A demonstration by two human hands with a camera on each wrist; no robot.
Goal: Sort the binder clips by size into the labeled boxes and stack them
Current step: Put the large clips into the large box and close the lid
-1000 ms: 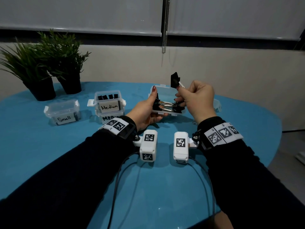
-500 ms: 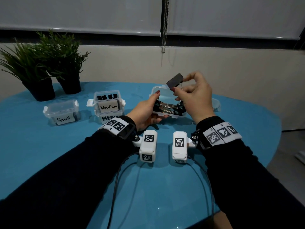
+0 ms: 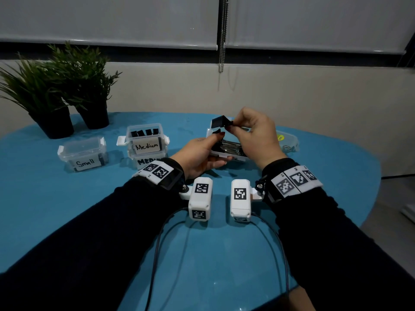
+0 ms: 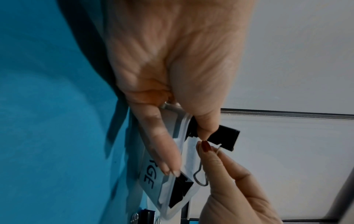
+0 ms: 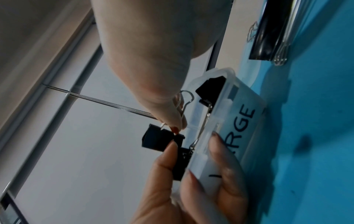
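Head view shows the left hand (image 3: pixel 202 153) gripping the clear box marked "LARGE" (image 5: pixel 235 125), fingers curled under it and thumb at its rim, tilted just above the blue tabletop (image 3: pixel 67 209) toward its far edge. Right hand (image 3: pixel 256 135) pinches a black binder clip (image 3: pixel 219 121) by its wire handles above the box's open top. More clips (image 3: pixel 229 145) lie inside. Boxes labeled "Medium" (image 3: pixel 146 140) and "Small" (image 3: pixel 83 153) sit left, near two potted plants (image 3: pixel 56 90).

head view above, wrist views close
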